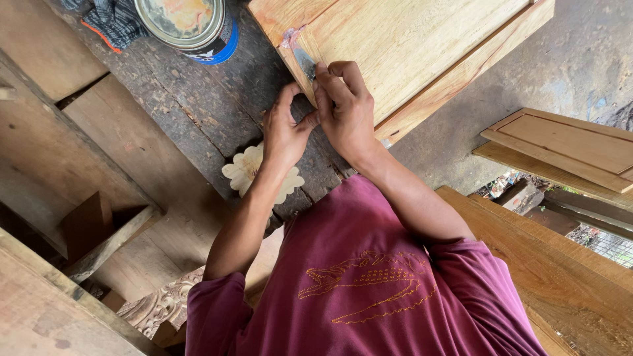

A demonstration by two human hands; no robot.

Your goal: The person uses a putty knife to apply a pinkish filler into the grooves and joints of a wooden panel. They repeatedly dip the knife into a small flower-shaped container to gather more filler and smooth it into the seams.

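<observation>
Old wooden bench with things lying on it

The bench is made of dark, rough planks with cracks between them. A light wooden panel lies on it, and one corner of the panel has a grey and pink smear. A round paint tin with a blue side stands on the bench near that corner. A dark checked cloth lies just beside the tin, touching it. A pale wooden flower carving lies flat on the planks, partly hidden by an arm. Lighter, smoother boards lie next to the dark planks.
</observation>
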